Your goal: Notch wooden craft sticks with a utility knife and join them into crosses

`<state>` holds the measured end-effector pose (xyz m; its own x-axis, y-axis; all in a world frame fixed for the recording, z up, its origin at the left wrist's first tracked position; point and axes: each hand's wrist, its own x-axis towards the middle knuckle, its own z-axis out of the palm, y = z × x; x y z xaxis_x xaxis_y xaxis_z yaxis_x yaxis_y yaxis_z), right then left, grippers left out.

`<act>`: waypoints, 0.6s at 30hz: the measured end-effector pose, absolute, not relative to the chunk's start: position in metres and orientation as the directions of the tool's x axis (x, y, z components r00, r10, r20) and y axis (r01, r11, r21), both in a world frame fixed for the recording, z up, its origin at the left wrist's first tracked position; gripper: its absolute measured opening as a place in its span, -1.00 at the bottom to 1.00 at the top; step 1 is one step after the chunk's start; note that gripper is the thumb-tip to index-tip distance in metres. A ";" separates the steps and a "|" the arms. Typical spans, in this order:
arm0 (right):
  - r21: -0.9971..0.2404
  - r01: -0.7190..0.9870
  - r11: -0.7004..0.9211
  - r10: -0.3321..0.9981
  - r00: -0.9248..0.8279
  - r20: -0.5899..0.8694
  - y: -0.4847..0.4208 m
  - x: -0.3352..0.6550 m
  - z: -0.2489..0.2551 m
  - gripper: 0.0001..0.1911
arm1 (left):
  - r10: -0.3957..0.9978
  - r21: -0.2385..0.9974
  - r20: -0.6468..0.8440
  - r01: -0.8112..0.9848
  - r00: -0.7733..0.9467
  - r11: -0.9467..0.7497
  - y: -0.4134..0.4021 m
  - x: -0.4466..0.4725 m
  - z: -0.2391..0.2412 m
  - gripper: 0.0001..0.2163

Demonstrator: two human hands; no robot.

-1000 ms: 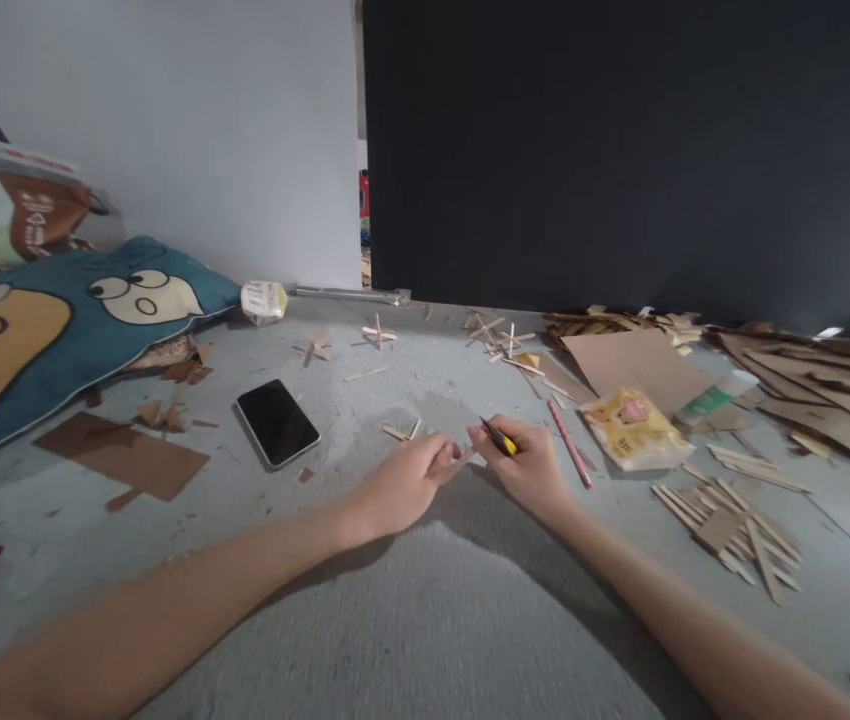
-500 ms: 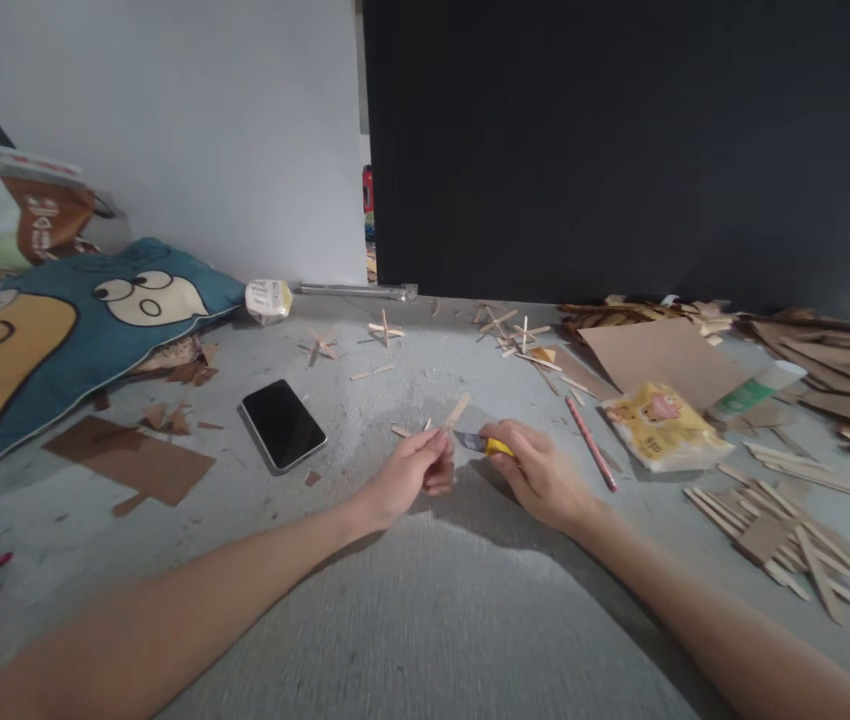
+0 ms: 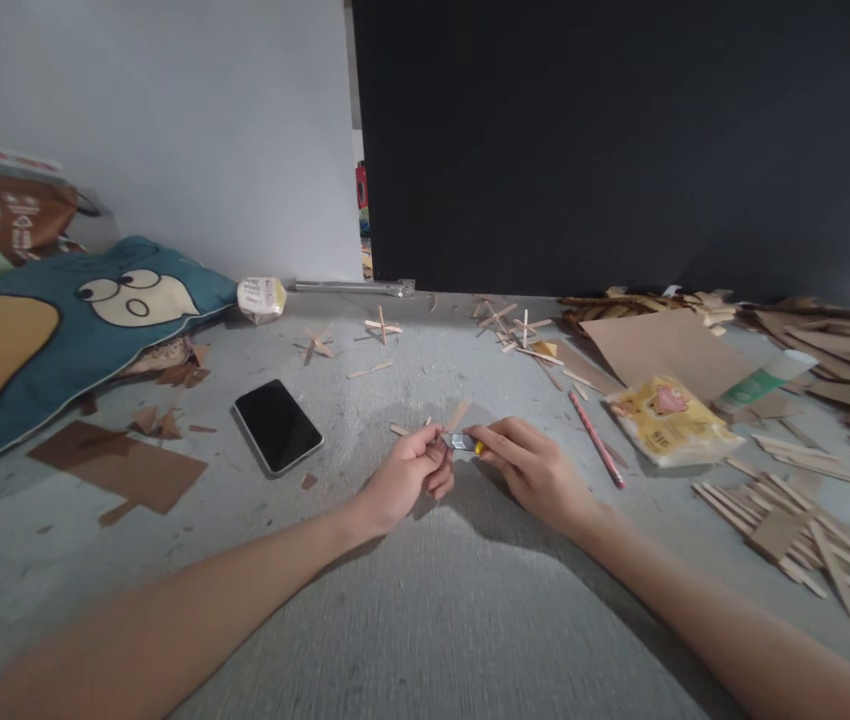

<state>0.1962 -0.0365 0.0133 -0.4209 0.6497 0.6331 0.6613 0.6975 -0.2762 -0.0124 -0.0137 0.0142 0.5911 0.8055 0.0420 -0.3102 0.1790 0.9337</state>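
Note:
My left hand [image 3: 417,467] is closed, pinching a flat wooden craft stick [image 3: 458,413] that points up and away from the fingers. In my right hand [image 3: 534,465] is a yellow utility knife [image 3: 464,442], its metal end pointing left and reaching my left fingertips. The blade lies across the near part of the stick; whether it touches the wood I cannot tell. Most of the knife's handle is hidden under my right fingers. A few small wood pieces [image 3: 400,430] lie just beyond my left hand.
A phone [image 3: 278,426] lies left of my hands, near cut cardboard [image 3: 117,465]. At right are a red pencil [image 3: 596,440], a yellow packet [image 3: 669,425], a green-and-white tube [image 3: 766,382] and a pile of craft sticks [image 3: 792,540]. Crossed-stick pieces [image 3: 382,326] stand farther back.
The knife has moved left and turned, so its metal end now meets my left fingertips and less yellow handle shows. My view has shifted slightly.

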 end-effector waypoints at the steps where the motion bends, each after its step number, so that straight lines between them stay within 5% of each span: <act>1: -0.282 0.662 0.694 0.655 -0.420 0.628 -0.037 0.196 0.014 -0.64 | 0.804 0.930 0.047 -0.319 0.593 0.181 -0.013 -0.012 0.012 -0.78; 18: -0.372 0.624 0.687 0.685 -0.384 0.620 -0.037 0.196 0.012 -0.64 | 0.803 0.905 0.048 -0.366 0.594 0.217 -0.011 -0.011 0.009 -0.74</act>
